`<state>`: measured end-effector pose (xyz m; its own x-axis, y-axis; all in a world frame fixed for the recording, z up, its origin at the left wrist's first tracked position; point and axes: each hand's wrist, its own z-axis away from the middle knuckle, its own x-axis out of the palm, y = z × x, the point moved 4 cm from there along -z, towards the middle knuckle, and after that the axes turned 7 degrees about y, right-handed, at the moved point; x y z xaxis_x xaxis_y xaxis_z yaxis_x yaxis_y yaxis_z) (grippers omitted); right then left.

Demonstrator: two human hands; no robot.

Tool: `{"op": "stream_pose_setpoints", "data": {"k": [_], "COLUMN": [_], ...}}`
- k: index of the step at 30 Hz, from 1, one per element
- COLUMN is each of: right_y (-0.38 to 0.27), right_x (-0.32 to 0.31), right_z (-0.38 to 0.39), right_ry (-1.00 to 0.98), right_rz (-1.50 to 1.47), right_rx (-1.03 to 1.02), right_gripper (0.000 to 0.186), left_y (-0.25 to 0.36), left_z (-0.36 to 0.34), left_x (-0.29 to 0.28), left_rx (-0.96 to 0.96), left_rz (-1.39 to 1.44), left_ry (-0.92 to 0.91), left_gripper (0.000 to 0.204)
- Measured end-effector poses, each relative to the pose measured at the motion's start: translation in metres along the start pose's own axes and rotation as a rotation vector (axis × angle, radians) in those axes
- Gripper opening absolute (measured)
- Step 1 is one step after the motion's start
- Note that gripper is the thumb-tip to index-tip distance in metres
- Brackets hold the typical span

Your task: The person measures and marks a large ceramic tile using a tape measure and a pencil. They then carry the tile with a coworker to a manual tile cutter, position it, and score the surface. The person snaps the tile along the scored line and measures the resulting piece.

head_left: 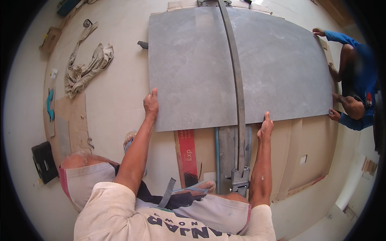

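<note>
Partly curled, the left hand (151, 105) grips the left edge of a large grey slab (193, 68) near its close left corner, thumb at the rim and fingers mostly out of sight. The right hand (266, 126) closes on the slab's near edge, right of the middle, its thumb pointing away over the rim; its other fingers are largely hidden.

The slab is thin, flat and smooth, with cloudy paler mottling like stone. It lies ahead of the wearer, above the floor's middle. A narrow, straight metal rail (234, 68), bent only by the lens, crosses over it from far edge to near edge and runs into a scuffed metal block (240, 178) between the wearer's forearms. Below the rail's near end is a long, blue-edged metal base (227, 154).

At the slab's right edge, a co-worker in blue sleeves has one hand (318, 32) by the far corner and another hand (334, 115) by the near corner.

Flat brown cardboard (313, 148) juts past the slab's near edge. Toward the floor's left edge lie a crumpled beige cloth (90, 66), a turquoise curved handle (50, 104) and a boxy black case (45, 162).
</note>
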<state>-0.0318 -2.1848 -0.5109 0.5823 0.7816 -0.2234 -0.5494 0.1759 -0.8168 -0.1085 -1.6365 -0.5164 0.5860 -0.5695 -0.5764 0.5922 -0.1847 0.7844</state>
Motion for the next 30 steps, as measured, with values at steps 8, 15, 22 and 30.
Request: {"op": "stream_pose_setpoints", "data": {"k": [8,15,22,30], "right_y": [0.005,0.012,0.003,0.003], "right_x": [-0.002,-0.007,-0.007,-0.011], "right_z": [-0.019,-0.032,-0.011,-0.006], "right_ry": [-0.088,-0.088,-0.107,-0.065], "right_rz": [0.061,0.105,0.158,0.198], "right_rx": [-0.014,-0.029,-0.05,-0.096], "right_gripper": [0.059,0.054,0.077,0.073], "left_y": [0.001,0.041,0.082,0.083], "left_z": [-0.007,-0.019,-0.051,-0.053], "left_x": [0.002,-0.003,0.007,0.014], "left_rx": [0.014,0.099,0.129,0.141], "left_rz": [0.034,-0.157,-0.253,-0.271], "left_ry": [0.01,0.065,0.142,0.15], "left_gripper": [0.067,0.055,0.058,0.06]}}
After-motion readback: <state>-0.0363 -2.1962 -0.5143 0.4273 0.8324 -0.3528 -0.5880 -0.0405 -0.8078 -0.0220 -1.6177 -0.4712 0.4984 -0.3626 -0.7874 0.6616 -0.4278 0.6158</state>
